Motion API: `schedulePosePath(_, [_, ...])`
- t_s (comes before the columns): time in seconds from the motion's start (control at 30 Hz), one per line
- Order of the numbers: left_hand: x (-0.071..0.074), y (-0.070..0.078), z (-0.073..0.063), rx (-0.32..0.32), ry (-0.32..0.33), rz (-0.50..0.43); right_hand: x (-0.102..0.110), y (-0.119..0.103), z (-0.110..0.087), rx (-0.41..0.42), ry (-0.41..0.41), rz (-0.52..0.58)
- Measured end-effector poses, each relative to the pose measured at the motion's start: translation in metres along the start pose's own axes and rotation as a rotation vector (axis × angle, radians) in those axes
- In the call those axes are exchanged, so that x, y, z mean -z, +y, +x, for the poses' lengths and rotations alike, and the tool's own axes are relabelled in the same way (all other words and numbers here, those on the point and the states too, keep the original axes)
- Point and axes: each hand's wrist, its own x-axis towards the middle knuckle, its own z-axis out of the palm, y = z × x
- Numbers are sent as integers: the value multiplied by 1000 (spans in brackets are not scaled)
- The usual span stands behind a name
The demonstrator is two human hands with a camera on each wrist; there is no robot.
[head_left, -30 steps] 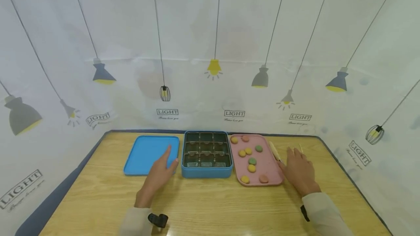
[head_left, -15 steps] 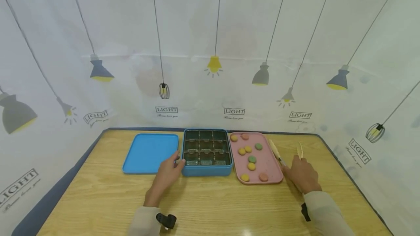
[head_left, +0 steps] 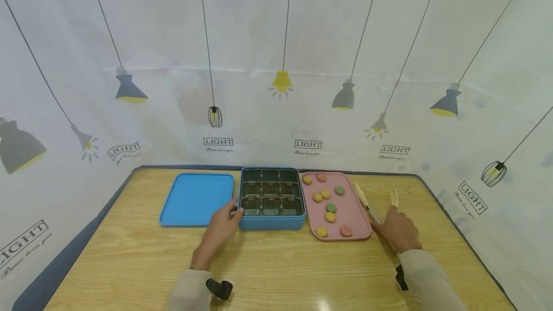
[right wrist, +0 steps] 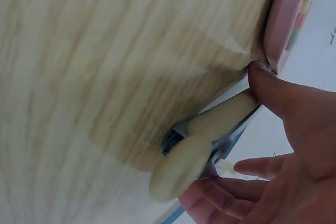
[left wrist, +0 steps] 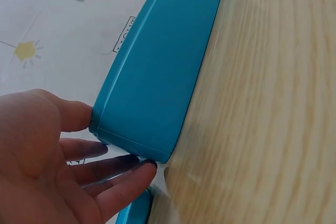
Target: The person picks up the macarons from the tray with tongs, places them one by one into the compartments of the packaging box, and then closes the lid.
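The tabletop (head_left: 276, 268) is pale wood with long grain lines and a dark blue border. At left lies a square blue panel (head_left: 198, 198), smooth, with rounded corners and a thin rim. Beside it, the left grip (head_left: 221, 227) is unclenched: fingers loosely extended, thumb and fingertips resting against the left front corner of a blue box (head_left: 271, 223). The box is square, smooth-walled and rounded at the corners. Just right of it is a pink tray (head_left: 357, 225), a rounded rectangle with a low rim. Next come the tongs (head_left: 361, 195): 2 arms spread in a V, with metal sections and elongated, cream-coloured tips pointing away from the person. The right grip (head_left: 396, 229) grasps the tongs right of the tray; in the right wrist view, the thumb lies along 1 arm.

Labels: the backdrop (head_left: 250, 37) carries printed hanging lamps and framed "LIGHT" lettering in 6 places, the leftmost cut by the edge of the head view. The script beneath is too small to read reliably.

Contents: the box holds a clear insert (head_left: 270, 197) with 9 compartments in a 3 x 3 grid. The tray holds 9 macaron-like rounds (head_left: 346, 231): 5 yellow, 2 pink and 2 green.
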Motion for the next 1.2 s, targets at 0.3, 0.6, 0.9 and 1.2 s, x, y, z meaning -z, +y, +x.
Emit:
schedulePosePath(0.3, [2, 5, -1, 45, -28, 0, -3, 5, 5, -70, 39, 81])
schedulePosePath(0.6, [5, 5, -3, 63, -58, 10, 1, -1, 8, -132, 147, 149])
schedulePosePath(0.9, [4, 3, -1, 43, -63, 13, 5, -28, 12, -53, 85, 182])
schedulePosePath(1.2, [2, 4, -2, 45, -61, 21, 4, -59, 16, 80, 70, 77])
